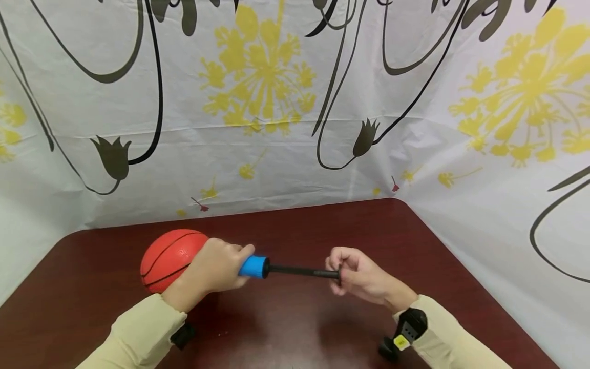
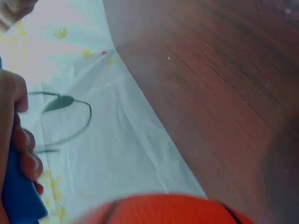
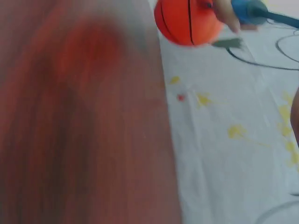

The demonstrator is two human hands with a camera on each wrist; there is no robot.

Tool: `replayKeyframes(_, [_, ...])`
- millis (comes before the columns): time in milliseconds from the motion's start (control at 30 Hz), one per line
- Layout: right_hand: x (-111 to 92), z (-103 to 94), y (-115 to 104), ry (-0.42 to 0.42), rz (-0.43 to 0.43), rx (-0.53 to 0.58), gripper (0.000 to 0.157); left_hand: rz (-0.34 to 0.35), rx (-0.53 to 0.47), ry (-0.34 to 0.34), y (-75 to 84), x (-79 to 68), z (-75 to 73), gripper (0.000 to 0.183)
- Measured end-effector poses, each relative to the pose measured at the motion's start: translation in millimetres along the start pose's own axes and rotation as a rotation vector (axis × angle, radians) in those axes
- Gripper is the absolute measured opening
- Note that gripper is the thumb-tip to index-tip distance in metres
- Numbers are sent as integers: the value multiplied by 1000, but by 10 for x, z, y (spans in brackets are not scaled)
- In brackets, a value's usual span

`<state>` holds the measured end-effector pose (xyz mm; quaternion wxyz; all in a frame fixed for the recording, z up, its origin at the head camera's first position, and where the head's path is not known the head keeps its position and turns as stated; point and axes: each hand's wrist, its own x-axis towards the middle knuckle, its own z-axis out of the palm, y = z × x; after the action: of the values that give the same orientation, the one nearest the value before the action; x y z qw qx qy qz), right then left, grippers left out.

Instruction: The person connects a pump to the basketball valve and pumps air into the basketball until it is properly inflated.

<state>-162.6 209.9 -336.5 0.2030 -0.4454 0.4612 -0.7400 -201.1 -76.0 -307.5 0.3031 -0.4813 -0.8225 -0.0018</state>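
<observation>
My left hand [image 1: 217, 265] grips the blue barrel of a hand pump [image 1: 255, 267], which lies roughly level above the table. A thin black rod [image 1: 297, 270] runs out of the barrel to the right. At the rod's far end, the fingers and thumb of my right hand [image 1: 364, 277] pinch the dark end piece. Behind the left hand sits an orange-red ball with black lines [image 1: 168, 256], partly covered by that hand. Whether the pump's other end touches the ball is hidden. In the left wrist view the blue barrel [image 2: 22, 198] shows below curled fingers.
Beneath both hands spreads a dark red-brown wooden table [image 1: 286, 318] with rounded far corners. White sheeting printed with flowers [image 1: 276, 164] hangs around its back and sides. Black devices are strapped to both wrists, the right one [image 1: 412, 325] bearing a yellow label.
</observation>
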Motion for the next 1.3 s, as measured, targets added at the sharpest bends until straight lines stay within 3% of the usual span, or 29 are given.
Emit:
replayKeyframes(167, [297, 95, 218, 65, 24, -92, 13, -19, -43, -27, 123, 71, -17, 29])
replayKeyframes(300, [429, 156, 252, 75, 28, -199, 22, -16, -55, -16, 151, 88, 5, 30])
replayKeyframes(500, [246, 107, 51, 32, 62, -162, 10, 41, -58, -1, 47, 21, -4, 33])
replayKeyframes(700, [53, 2, -87, -38, -37, -23, 11, 1, -35, 22, -41, -49, -41, 35])
replayKeyframes(867, [197, 71, 96, 5, -54, -140, 17, -45, -29, -29, 94, 23, -49, 32])
replayKeyframes(1033, [352, 149, 179, 60, -23, -284, 26, -54, -26, -14, 220, 120, -25, 30])
replayKeyframes(1200, [274, 114, 22, 65, 25, -283, 12, -32, -15, 3, 195, 125, -15, 32])
replayKeyframes(1300, [135, 44, -112, 65, 32, -213, 9, -48, -21, -1, 113, 54, -20, 34])
